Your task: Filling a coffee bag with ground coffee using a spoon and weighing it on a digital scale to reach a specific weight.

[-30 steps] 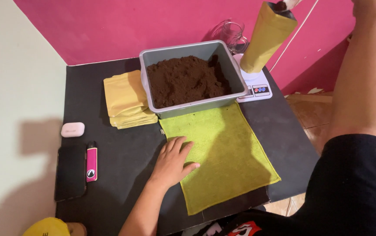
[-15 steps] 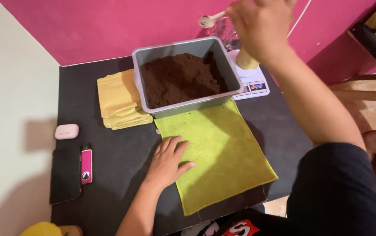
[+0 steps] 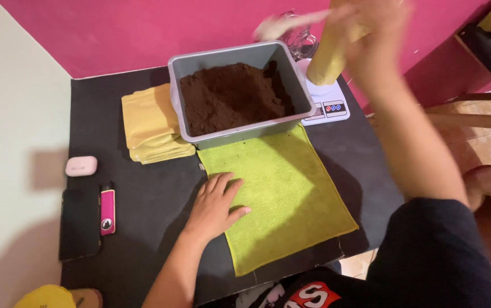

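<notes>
— Comparing with a second ago, what has moved?

— The right hand [image 3: 371, 28]. It was high at the top edge with the tan pouch [image 3: 328, 60]; now it has come down and in, so the pouch hangs upright over the white kitchen scale [image 3: 328, 102], just behind the grey tub [image 3: 239, 134]. A pale spoon [image 3: 282, 24] shows blurred beside that hand.

— Is its grip closed?

— Wrapped round the top of the pouch, fingers shut on it. Whether the spoon is in the same grip I cannot tell; the blur is too heavy.

— And the other hand?

— The left hand [image 3: 214, 208] lies flat and open on the left edge of the green cloth [image 3: 282, 194], holding nothing, as before.

— What do the containers hold?

— The tub is heaped with dark brown powder [image 3: 231, 102]. The pouch's contents are hidden. A stack of yellow pouches [image 3: 151, 122] lies left of the tub on the black counter [image 3: 148, 199].
</notes>
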